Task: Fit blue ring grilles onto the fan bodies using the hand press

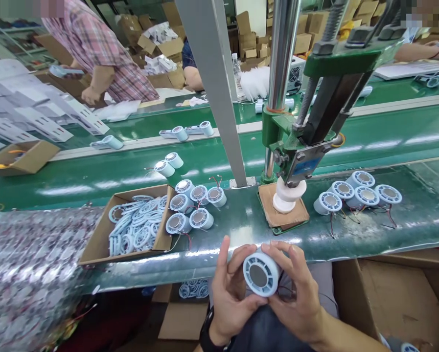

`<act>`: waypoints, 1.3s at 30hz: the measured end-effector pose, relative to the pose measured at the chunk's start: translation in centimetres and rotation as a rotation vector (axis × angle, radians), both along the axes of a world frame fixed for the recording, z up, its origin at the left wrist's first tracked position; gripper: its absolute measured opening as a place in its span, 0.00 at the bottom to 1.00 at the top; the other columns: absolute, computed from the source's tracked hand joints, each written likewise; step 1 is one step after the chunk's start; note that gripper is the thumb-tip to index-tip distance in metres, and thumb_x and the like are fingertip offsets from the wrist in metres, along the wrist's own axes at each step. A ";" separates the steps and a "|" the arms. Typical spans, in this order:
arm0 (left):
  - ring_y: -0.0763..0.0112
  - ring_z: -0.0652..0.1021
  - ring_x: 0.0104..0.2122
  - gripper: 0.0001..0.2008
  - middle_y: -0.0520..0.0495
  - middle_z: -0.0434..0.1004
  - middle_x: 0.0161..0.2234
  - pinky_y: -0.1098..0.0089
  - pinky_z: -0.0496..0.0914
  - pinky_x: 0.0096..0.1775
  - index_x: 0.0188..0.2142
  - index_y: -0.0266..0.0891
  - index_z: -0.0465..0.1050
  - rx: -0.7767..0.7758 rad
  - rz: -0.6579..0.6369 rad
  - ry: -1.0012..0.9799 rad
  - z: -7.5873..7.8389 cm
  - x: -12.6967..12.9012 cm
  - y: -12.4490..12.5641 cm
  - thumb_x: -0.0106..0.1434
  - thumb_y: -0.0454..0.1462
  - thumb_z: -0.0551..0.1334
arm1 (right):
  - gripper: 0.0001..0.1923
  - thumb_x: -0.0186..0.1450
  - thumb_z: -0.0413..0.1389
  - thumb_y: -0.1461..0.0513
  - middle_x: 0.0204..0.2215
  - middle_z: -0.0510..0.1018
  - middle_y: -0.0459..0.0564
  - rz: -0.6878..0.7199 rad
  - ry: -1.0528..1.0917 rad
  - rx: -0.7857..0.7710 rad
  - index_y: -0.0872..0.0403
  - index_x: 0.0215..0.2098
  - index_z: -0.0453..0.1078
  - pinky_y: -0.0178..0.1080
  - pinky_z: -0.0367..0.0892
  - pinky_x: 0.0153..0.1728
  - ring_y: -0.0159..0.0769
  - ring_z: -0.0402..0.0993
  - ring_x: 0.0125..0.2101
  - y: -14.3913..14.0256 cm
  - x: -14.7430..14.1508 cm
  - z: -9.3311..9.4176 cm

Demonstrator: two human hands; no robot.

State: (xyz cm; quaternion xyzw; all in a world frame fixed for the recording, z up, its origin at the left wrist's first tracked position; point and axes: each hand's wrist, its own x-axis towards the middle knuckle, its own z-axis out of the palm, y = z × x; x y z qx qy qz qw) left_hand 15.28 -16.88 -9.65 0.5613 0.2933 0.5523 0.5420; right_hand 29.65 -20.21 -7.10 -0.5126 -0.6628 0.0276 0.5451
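Nearest to the camera, the left hand point(228, 293) and the right hand point(300, 298) hold together one pale blue round fan housing point(260, 275), fingers pinching its rim from both sides, just below the edge of the green bench point(241, 217). On the bench, an open cardboard box point(98, 239) contains many pale blue grille rings point(136, 227). Beside it stand finished housings point(193, 205) with red wires. A second group point(355, 195) stands right of the hand press point(296, 161).

Bare forearms, no sleeves; black watch point(206, 332) on left wrist; dark trousers point(266, 332).
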 end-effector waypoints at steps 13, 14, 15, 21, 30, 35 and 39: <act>0.57 0.78 0.52 0.40 0.42 0.74 0.54 0.61 0.73 0.54 0.70 0.49 0.53 -0.103 -0.009 0.111 1.6 0.4 -0.1 0.63 0.47 0.68 | 0.39 0.64 0.58 0.66 0.50 0.80 0.55 0.060 0.071 -0.099 0.50 0.71 0.52 0.44 0.78 0.48 0.43 0.80 0.48 0.4 0.0 -1.6; 0.55 0.76 0.56 0.39 0.41 0.72 0.57 0.59 0.71 0.57 0.70 0.48 0.52 -0.098 0.006 0.187 0.8 0.3 0.1 0.65 0.46 0.67 | 0.38 0.63 0.57 0.68 0.51 0.80 0.55 0.051 0.042 -0.107 0.49 0.70 0.55 0.44 0.78 0.49 0.43 0.80 0.49 0.8 -0.1 -2.4; 0.52 0.72 0.59 0.37 0.39 0.69 0.60 0.56 0.67 0.60 0.70 0.46 0.53 -0.084 0.027 0.274 -0.1 0.2 0.4 0.66 0.44 0.65 | 0.37 0.63 0.55 0.69 0.52 0.80 0.55 0.040 0.011 -0.121 0.49 0.69 0.56 0.43 0.78 0.50 0.42 0.79 0.51 1.2 -0.2 -3.3; 0.49 0.61 0.67 0.35 0.36 0.57 0.67 0.48 0.57 0.65 0.71 0.41 0.48 -0.012 -0.028 0.561 -4.1 0.1 2.2 0.68 0.37 0.58 | 0.41 0.60 0.48 0.74 0.54 0.79 0.55 0.041 -0.102 -0.218 0.52 0.71 0.53 0.48 0.77 0.54 0.41 0.80 0.51 3.1 -0.4 -7.6; 0.57 0.68 0.61 0.20 0.41 0.66 0.60 0.56 0.62 0.62 0.60 0.43 0.62 -0.077 -0.018 0.556 -2.7 1.1 2.1 0.69 0.36 0.57 | 0.38 0.64 0.48 0.73 0.55 0.77 0.61 0.077 -0.206 -0.227 0.56 0.72 0.47 0.56 0.73 0.56 0.44 0.78 0.53 2.9 0.0 -7.7; 0.58 0.73 0.52 0.11 0.43 0.71 0.50 0.57 0.66 0.56 0.50 0.42 0.68 -0.172 0.183 0.494 -2.6 2.9 2.1 0.69 0.40 0.59 | 0.37 0.65 0.46 0.72 0.54 0.78 0.59 0.058 -0.220 -0.229 0.56 0.72 0.47 0.53 0.75 0.55 0.42 0.78 0.53 3.0 -0.1 -7.5; 0.55 0.70 0.56 0.17 0.41 0.68 0.55 0.54 0.63 0.60 0.55 0.42 0.65 -0.244 0.009 0.469 -2.2 1.7 2.5 0.68 0.39 0.60 | 0.37 0.66 0.46 0.72 0.54 0.79 0.57 0.045 -0.219 -0.232 0.55 0.72 0.47 0.52 0.75 0.55 0.41 0.79 0.52 3.0 0.0 -7.4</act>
